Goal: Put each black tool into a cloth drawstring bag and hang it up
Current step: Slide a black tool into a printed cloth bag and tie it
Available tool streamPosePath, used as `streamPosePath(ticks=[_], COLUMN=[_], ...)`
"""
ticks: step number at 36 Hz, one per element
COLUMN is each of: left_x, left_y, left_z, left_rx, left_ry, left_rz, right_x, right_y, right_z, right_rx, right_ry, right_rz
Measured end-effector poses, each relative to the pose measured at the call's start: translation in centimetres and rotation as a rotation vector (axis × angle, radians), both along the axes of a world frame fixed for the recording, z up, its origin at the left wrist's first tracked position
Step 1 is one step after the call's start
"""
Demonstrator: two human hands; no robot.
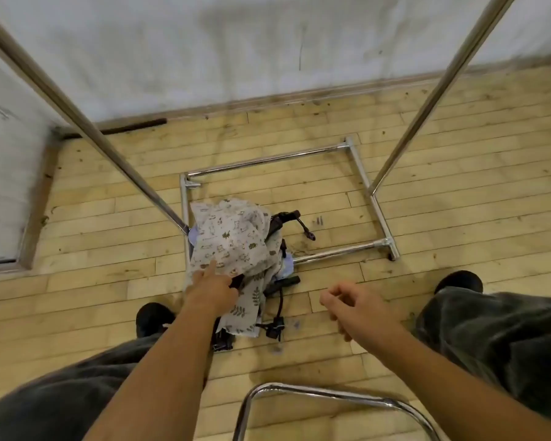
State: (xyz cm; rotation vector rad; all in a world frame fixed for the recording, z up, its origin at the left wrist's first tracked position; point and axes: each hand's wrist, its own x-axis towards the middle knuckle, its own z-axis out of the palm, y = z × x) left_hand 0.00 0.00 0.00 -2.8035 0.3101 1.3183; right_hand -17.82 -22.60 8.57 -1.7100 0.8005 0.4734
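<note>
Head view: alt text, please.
Left hand reaches onto a pile of printed cloth bags and black tools on a wood floor, at the base of a chrome rack. Right hand hovers beside it, empty.

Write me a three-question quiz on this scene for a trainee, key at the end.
1. True or false: the right hand holds a black tool.
2. The pile of printed cloth bags lies: A on a table; B on the wooden floor, at the metal rack base; C hung on a rail.
3. Fill in: the ___ hand touches the pile.
Key: 1 false; 2 B; 3 left hand.
</note>
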Motion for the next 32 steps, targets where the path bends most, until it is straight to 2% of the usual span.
streamPosePath(ticks=[8,12,15,23,32], left_x=[0.1,0.5,0.5,-0.2,-6.6], left_y=[2.0,1.6,0.7,-1.3,-2.0], left_z=[-2.1,-1.3,0.4,6.5,14.2], left_rx=[0.094,0.055,-0.051,-0.487,-0.819], left_ry=[-0.005,-0.138,-0.254,-0.377,-0.315], left_rz=[-0.015,-0.018,0.003,0.3,0.429], right_x=[-2.2,-3.0,-3.4,-5.2,-8.5], right_y=[-0.4,-1.3,-1.8,-1.4,-0.7], right_z=[-1.6,-1.2,-0.4,2.1,4.1], right_rx=[-0.025,-0.043,-0.042,0.008,0.062], right_ry=[0.036,0.03,0.01,-0.039,-0.095], right_rz=[0.033,0.03,-0.005,-0.06,-0.124])
